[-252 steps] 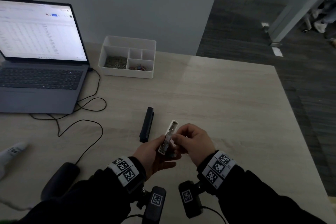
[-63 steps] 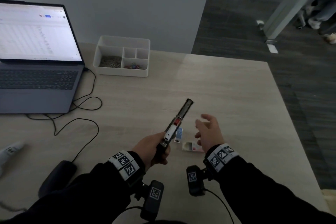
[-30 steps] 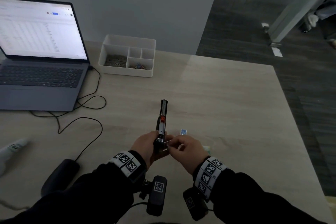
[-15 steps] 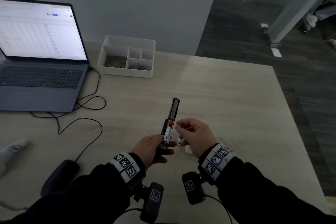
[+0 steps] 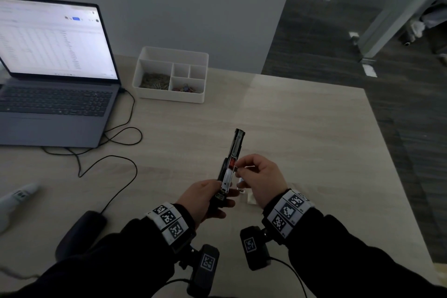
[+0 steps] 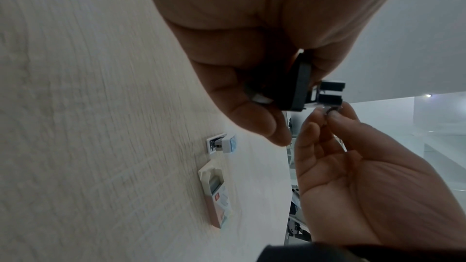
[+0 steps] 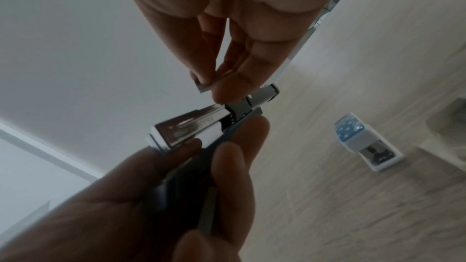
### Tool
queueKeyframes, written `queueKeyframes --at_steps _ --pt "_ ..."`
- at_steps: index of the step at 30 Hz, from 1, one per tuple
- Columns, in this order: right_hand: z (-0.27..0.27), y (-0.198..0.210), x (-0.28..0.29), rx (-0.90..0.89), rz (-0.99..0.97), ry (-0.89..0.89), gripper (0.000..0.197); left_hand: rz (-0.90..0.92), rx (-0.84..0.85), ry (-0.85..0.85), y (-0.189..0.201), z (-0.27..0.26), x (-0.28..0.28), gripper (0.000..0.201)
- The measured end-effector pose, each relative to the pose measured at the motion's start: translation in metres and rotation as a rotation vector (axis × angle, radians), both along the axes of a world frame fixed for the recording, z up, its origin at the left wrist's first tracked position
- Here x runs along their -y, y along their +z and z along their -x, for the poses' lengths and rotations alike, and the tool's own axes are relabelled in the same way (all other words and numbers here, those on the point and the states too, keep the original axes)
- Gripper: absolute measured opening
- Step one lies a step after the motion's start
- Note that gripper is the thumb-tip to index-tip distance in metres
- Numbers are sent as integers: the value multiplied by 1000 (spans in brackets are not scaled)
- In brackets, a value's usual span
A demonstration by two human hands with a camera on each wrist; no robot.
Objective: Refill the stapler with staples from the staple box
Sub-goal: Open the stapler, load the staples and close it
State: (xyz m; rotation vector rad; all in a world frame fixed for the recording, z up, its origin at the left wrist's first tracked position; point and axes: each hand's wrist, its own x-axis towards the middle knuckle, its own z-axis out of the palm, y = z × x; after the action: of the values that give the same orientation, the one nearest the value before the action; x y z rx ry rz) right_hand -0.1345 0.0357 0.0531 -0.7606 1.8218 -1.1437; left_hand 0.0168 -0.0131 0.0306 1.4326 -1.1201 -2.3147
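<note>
A black stapler (image 5: 229, 172) is swung open, its top arm pointing away from me and its shiny metal magazine (image 7: 191, 128) exposed. My left hand (image 5: 217, 201) grips the stapler's rear end above the table. My right hand (image 5: 242, 170) pinches a short strip of staples (image 7: 203, 87) between thumb and fingertips, right at the magazine's edge near its red pusher. The staple box lies on the table under my right hand: its white and blue inner tray (image 7: 365, 142) is slid out, and the outer sleeve (image 6: 216, 196) lies beside it.
A laptop (image 5: 55, 94) stands open at the back left, its black cable (image 5: 108, 164) looping across the table. A white organiser tray (image 5: 170, 75) holds clips at the back. A dark mouse (image 5: 79, 232) and a white object (image 5: 17, 197) lie near left. The table's right edge (image 5: 396, 176) drops to the floor.
My right hand has brought the staple strip from beside the stapler up against the open magazine. My left hand still grips the stapler, now tilted slightly more upright.
</note>
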Motion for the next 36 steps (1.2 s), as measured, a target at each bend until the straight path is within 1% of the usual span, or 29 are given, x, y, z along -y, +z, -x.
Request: queueKeyframes --at_steps 5,7,10,13,19,21,23,26,32,34,36 --pt "1 3 0 21 3 -10 3 -6 -2 -15 -1 2 0 31" --pt "1 1 0 -5 12 -21 5 -13 -4 -13 -2 2 0 31" --pt "2 -3 0 -26 13 -42 16 -18 -3 -9 -2 4 0 31" --pt "3 -4 0 -11 17 -47 20 -19 -3 -6 -2 4 0 31" --pt "4 -5 2 34 106 -20 25 -30 -14 -4 -3 3 -1 31" --pt "4 -6 3 41 128 -1 30 -29 -15 -6 -2 3 -1 31" --pt "5 -7 4 -15 141 52 37 -24 -17 -10 -1 3 -1 30" --pt "6 -7 4 -173 165 175 49 -24 -19 -9 0 2 -1 29" --pt "12 0 3 -402 181 357 65 -25 -26 -12 1 1 -2 31" --pt "12 3 3 -456 192 405 67 -26 -27 -25 1 1 -2 31" --pt "13 5 4 -474 191 455 69 -23 -26 -37 1 1 -2 31"
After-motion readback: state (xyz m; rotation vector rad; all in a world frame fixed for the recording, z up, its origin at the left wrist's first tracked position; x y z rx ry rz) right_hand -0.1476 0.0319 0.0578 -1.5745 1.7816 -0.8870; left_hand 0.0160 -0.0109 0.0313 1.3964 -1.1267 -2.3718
